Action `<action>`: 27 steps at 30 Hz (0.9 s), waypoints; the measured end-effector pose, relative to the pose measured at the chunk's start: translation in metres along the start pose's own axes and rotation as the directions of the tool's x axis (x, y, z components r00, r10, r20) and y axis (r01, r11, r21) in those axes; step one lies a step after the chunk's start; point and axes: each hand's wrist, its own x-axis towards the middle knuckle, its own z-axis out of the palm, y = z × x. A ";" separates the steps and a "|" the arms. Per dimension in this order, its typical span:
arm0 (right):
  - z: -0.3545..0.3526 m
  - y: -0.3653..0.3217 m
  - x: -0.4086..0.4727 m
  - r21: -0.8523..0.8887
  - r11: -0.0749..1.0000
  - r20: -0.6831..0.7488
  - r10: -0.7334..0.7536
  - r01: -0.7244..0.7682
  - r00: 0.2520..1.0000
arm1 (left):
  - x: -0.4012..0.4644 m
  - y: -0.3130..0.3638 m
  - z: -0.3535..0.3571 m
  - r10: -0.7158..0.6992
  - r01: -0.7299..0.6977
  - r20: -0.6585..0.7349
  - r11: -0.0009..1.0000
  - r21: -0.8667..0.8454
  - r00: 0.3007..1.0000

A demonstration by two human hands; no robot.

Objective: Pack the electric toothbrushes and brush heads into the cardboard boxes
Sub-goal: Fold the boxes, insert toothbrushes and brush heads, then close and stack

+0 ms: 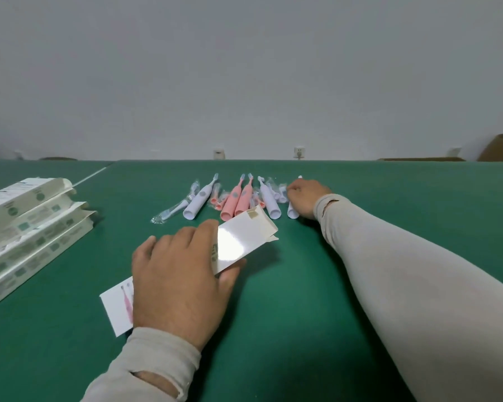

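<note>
From the head camera, a green bench (pixel 273 329) fills the lower half of the frame under a pale grey wall (pixel 244 68).

Low and left of centre, the left hand (pixel 180 274) lies over a white cardboard box (pixel 244 239) that rests flat on the bench, running from lower left up to the right. Its fingers (pixel 198 236) curl over the far edge and the thumb presses the near edge, so the hand grips the box about its middle. The box's end flap (pixel 256 213) at the upper right stands open.

Beyond the box, at the centre of the frame, a row of electric toothbrushes lies on the bench with bristles pointing away: a white toothbrush (pixel 199 201) to the left, two pink toothbrushes (pixel 237 201) side by side in the middle, and another white one (pixel 269 200) to the right. Brush heads in clear wrappers (pixel 172 211) lie among and beside them.

At the right end of the row, the right hand (pixel 307 198) reaches in from the lower right in a pale sleeve (pixel 404 285). Its fingers are curled down around the rightmost white toothbrush (pixel 292 213), whose base shows just below the hand.

At the left edge, a stack of cardboard boxes (pixel 26 224) lies well apart from the toothbrushes.
</note>
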 end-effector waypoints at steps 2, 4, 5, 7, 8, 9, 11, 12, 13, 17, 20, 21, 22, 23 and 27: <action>0.002 0.002 -0.005 -0.069 0.997 -0.017 0.025 -0.026 1.000 | -0.001 0.000 0.000 0.005 -0.005 -0.002 1.000 -0.017 1.000; 0.003 0.006 -0.023 -0.145 0.988 -0.033 0.040 -0.044 0.999 | -0.002 0.001 -0.001 0.020 -0.020 -0.001 0.999 -0.035 1.000; 0.003 0.011 -0.035 -0.147 0.988 -0.046 0.043 -0.049 0.998 | -0.002 0.003 -0.003 0.031 -0.031 0.005 0.999 -0.040 0.999; 0.006 0.021 -0.068 -0.113 0.992 -0.074 0.041 -0.049 0.996 | -0.002 0.005 -0.007 0.052 -0.050 0.034 0.998 -0.042 0.998; 0.006 0.026 -0.089 -0.104 0.994 -0.082 0.028 -0.036 0.996 | -0.003 0.006 -0.008 0.066 -0.064 0.043 0.997 -0.045 0.997; 0.006 0.031 -0.111 -0.104 0.994 -0.078 0.005 -0.013 0.997 | -0.004 0.007 -0.010 0.085 -0.083 0.045 0.995 -0.053 0.995; 0.002 0.041 -0.160 -0.119 0.992 -0.060 -0.056 0.049 0.997 | -0.007 0.011 -0.014 0.134 -0.131 0.036 0.988 -0.086 0.990; 0.000 0.048 -0.184 -0.138 0.988 -0.048 -0.084 0.076 0.995 | -0.010 0.014 -0.015 0.159 -0.154 0.033 0.982 -0.107 0.987; -0.002 0.056 -0.207 -0.158 0.982 -0.040 -0.113 0.105 0.993 | -0.013 0.016 -0.016 0.186 -0.181 0.033 0.975 -0.127 0.982; -0.012 0.079 -0.265 -0.203 0.965 -0.044 -0.176 0.164 0.983 | -0.026 0.030 -0.019 0.315 -0.292 0.088 0.934 -0.203 0.945; -0.026 0.085 -0.273 -0.085 0.990 -0.099 -0.117 0.108 0.988 | -0.037 0.048 -0.024 0.395 -0.363 0.107 0.902 -0.232 0.913; -0.030 0.087 -0.271 -0.068 0.995 -0.120 -0.086 0.078 0.989 | -0.039 0.054 -0.025 0.413 -0.384 0.092 0.894 -0.231 0.906; -0.032 0.089 -0.269 -0.095 0.994 -0.130 -0.070 0.058 0.989 | -0.042 0.060 -0.026 0.427 -0.402 0.074 0.888 -0.224 0.901; -0.033 0.091 -0.267 -0.150 0.987 -0.131 -0.068 0.048 0.989 | -0.045 0.065 -0.025 0.435 -0.415 0.053 0.883 -0.219 0.899; -0.029 0.095 -0.262 -0.212 0.977 -0.153 -0.068 0.035 0.986 | -0.051 0.072 -0.022 0.446 -0.426 0.054 0.878 -0.217 0.893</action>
